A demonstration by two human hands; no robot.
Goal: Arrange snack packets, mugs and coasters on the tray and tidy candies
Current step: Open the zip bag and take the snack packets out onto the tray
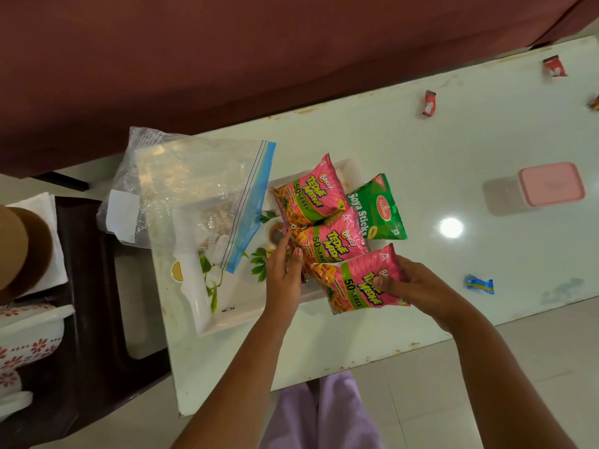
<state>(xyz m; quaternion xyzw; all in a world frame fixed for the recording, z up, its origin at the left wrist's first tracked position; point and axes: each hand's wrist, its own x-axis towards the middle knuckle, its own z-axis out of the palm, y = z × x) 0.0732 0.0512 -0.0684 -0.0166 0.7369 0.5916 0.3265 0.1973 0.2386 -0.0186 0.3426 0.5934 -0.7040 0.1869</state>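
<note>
Snack packets [324, 244] overlap on the tray [227, 322] mid-frame; right hand [418, 283] pinches the lowest packet [350, 288], likely to line it up; left hand [285, 270], fingers straight, steadies the next one.

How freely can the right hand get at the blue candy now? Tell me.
Probably yes: only bare table separates the right hand from the blue candy, though it grips the nearest pink packet.
</note>
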